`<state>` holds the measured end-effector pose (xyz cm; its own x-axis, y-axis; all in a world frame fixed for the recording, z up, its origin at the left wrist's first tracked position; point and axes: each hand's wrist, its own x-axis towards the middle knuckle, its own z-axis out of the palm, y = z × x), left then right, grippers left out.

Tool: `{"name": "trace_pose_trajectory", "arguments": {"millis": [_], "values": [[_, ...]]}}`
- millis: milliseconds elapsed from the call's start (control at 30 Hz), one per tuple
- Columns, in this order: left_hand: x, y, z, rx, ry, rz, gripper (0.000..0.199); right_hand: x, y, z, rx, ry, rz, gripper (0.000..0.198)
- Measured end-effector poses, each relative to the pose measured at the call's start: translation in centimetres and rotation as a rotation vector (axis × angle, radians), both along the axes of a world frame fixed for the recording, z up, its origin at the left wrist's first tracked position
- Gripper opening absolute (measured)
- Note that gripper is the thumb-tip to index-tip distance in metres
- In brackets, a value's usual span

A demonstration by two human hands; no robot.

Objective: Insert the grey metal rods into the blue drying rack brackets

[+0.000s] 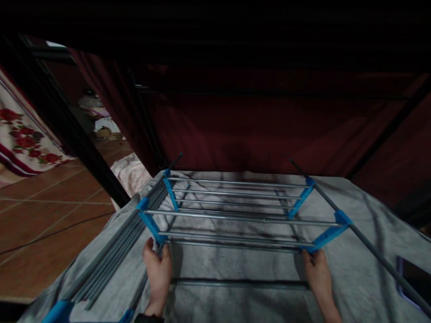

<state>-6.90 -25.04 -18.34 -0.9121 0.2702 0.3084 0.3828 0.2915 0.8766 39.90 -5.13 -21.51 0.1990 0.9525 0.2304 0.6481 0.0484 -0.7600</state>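
Observation:
A partly built rack (235, 217) of grey metal tubes and blue plastic connectors lies across a grey blanket. My left hand (158, 271) grips the lower end of the near left blue connector (150, 222), its fingers closed. On the other side, my right hand (318, 273) pinches the lower end of the near right blue connector (328, 235). Crossbars span between the connectors in two tiers. Long side poles run through them, the right one (373, 253) reaching toward me. Some fingertips are hidden behind the plastic.
Several loose grey tubes (116, 251) lie along the left side on the blanket (235, 267). A phone-like dark device (415, 280) rests at the right edge. Dark red curtains (235, 130) hang behind. A black post (81, 139) stands left, with a tiled floor (67, 197) beyond.

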Motion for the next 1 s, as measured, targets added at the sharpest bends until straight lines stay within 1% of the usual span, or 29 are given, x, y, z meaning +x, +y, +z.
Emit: {"name": "trace_pose_trajectory", "arguments": {"millis": [100,200,300,433,600,733,933,1000], "values": [[-1.6,1.3,0.5,0.009,0.019,-0.035,0.049,0.5,0.5,0.0,-0.068,-0.089,-0.011,0.036],[-2.5,2.0,0.6,-0.068,0.009,-0.013,0.033,1.0,0.9,-0.2,-0.108,-0.136,-0.019,0.035],[-2.9,2.4,0.7,-0.114,0.031,0.025,0.022,1.1,1.5,-0.4,-0.117,-0.158,-0.016,0.036],[-3.2,3.2,1.0,-0.132,0.047,0.039,0.014,0.6,2.4,-0.1,-0.103,-0.181,0.003,0.038],[-3.5,4.5,1.6,-0.127,0.052,0.059,0.013,-0.2,3.7,0.0,-0.115,-0.222,-0.005,0.036],[-3.7,5.1,1.8,-0.132,0.063,0.045,0.013,-0.5,4.4,0.0,-0.121,-0.247,-0.022,0.036],[-4.0,5.7,2.8,-0.167,0.094,0.021,0.021,-0.8,4.6,0.4,-0.145,-0.253,-0.039,0.038],[-4.0,5.9,2.9,-0.184,0.093,0.019,0.020,-0.8,4.6,0.4,-0.142,-0.255,-0.040,0.039]]}}
